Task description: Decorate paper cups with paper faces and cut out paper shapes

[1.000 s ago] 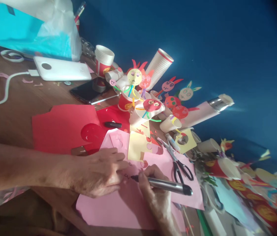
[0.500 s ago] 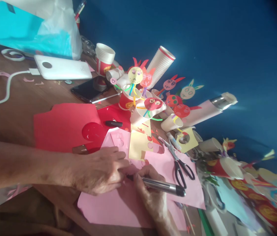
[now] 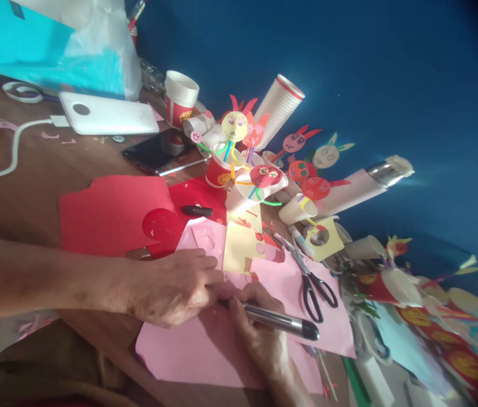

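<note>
My right hand [image 3: 259, 333] grips a dark pen [image 3: 279, 322] with its tip down on a pink paper sheet [image 3: 205, 350] near the table's front. My left hand [image 3: 171, 288] lies on the same sheet, its fingers curled and pressed onto a small pink paper piece [image 3: 227, 289] right beside the pen tip. Whether the fingers pinch that piece or only hold it flat is hard to tell.
Black scissors [image 3: 313, 282] lie right of the pen. A red sheet [image 3: 111, 212], a black marker cap [image 3: 196, 211], yellow paper [image 3: 239, 254], paper cups with paper faces [image 3: 255, 181], a phone [image 3: 158, 152], a white power bank [image 3: 109, 116] and a bag [image 3: 64, 45] crowd the table.
The pen tip has moved left, closer under my left fingertips. My left hand stays pressed on the pink sheet. The view shifted slightly.
</note>
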Action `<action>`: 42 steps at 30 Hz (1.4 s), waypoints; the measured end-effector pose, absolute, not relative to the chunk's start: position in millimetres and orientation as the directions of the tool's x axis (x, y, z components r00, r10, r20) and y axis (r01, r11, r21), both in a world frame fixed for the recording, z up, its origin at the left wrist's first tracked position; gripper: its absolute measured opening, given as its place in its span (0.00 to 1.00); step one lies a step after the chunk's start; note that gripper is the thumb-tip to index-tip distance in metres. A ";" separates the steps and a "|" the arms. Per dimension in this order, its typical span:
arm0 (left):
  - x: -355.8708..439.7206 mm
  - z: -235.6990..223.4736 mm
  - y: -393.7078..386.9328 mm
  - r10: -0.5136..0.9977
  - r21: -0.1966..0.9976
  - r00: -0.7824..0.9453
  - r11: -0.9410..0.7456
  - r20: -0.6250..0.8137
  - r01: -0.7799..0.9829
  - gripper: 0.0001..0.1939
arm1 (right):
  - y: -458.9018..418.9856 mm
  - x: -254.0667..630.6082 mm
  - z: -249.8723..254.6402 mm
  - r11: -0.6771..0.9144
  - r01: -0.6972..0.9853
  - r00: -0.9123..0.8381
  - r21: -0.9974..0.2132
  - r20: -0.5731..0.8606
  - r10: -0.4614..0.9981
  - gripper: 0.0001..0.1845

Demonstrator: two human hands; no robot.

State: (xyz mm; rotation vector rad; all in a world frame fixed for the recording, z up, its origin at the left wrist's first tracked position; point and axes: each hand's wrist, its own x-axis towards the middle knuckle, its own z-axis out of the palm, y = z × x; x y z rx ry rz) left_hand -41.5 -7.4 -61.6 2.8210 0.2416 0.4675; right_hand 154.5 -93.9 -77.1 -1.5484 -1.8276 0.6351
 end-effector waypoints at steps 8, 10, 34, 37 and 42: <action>-42.8 -65.4 -10.7 0.212 0.233 0.946 -0.960 0.246 0.155 0.04 | -97.5 150.6 -77.7 0.121 0.659 0.002 -0.742 0.163 0.987 0.09; -43.5 -68.1 -10.8 0.206 0.218 0.943 -0.964 0.260 0.151 0.07 | -98.3 149.0 -79.1 0.085 0.658 0.064 -0.749 0.168 0.984 0.10; -45.4 -67.3 -11.3 0.223 0.237 0.934 -0.959 0.280 0.158 0.04 | -96.3 158.2 -70.3 0.146 0.653 0.132 -0.743 0.301 0.945 0.10; -45.5 -69.6 -11.0 0.225 0.253 0.931 -0.955 0.289 0.152 0.06 | -93.7 154.9 -71.2 0.165 0.635 0.236 -0.754 0.393 0.889 0.03; -41.6 -67.9 -9.3 0.243 0.310 0.904 -0.941 0.353 0.132 0.06 | -87.1 149.9 -71.6 0.217 0.684 0.298 -0.696 0.539 0.788 0.04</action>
